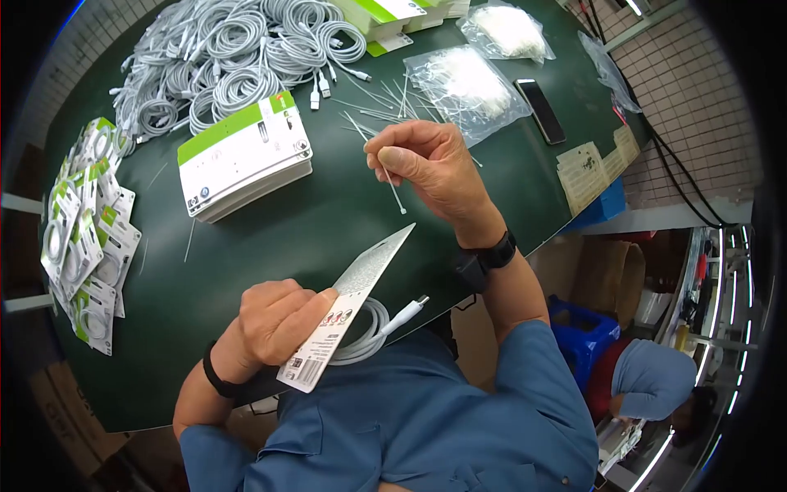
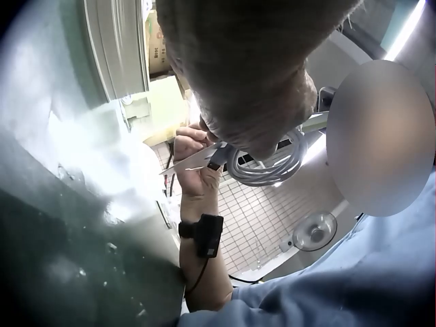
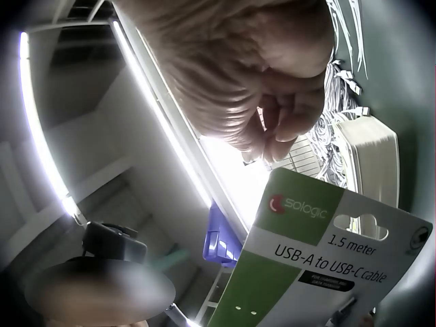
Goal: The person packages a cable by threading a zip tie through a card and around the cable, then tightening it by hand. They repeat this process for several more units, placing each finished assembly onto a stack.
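My left hand (image 1: pixel 275 321) grips a printed packaging card (image 1: pixel 361 271) near the front edge of the table, its barcode end lowest. Against the card's other side is a coiled grey-white USB cable (image 1: pixel 366 348), one plug pointing right. In the right wrist view, the card's green and white face (image 3: pixel 293 238) reads "USB-A to USB-C cable", with a hang hole near the top. Above the card, my right hand (image 1: pixel 438 168) pinches a thin white cable tie (image 1: pixel 396 197) between thumb and fingers, its small head hanging down.
Coiled cables (image 1: pixel 238 70) heap at the back left, behind a stack of cards (image 1: pixel 242 156). Carded cables (image 1: pixel 86 238) pile at the left. Bags of cable ties (image 1: pixel 471 86), loose ties and a phone (image 1: pixel 541 111) lie back right. Another person (image 1: pixel 652 377) sits at the right.
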{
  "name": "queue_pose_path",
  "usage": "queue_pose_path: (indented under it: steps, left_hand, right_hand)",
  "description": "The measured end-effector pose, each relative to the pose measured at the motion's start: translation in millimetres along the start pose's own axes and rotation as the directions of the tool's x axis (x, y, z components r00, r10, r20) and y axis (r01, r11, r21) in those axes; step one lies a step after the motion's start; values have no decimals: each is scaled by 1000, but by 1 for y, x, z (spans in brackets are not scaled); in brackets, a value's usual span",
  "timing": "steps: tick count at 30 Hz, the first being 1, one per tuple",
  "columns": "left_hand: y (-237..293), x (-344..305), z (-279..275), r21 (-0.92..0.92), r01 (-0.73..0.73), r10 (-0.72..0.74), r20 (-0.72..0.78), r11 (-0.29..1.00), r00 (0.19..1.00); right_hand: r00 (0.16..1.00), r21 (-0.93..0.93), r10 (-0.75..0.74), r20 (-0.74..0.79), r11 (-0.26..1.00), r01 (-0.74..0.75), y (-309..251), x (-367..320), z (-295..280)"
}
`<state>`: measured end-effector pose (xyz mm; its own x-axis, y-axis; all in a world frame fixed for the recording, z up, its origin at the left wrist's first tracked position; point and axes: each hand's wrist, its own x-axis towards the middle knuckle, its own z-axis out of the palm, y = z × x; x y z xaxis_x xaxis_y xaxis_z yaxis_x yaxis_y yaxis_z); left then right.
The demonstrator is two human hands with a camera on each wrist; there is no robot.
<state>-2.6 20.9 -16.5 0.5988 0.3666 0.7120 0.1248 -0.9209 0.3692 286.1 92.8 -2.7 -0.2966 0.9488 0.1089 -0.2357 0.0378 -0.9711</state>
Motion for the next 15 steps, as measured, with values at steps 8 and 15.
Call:
queue_pose_path:
  steps: [8,15]
  left_hand:
    - [1,1,-5,33,-42,39,86,999,996]
    - [5,2,-1,63,-77,75,29,995,997]
  right_hand:
    - [998,17,-27,54,1000,27,-6,-2,21]
    - [985,-171,-105,137,977,127,-18,-5,33]
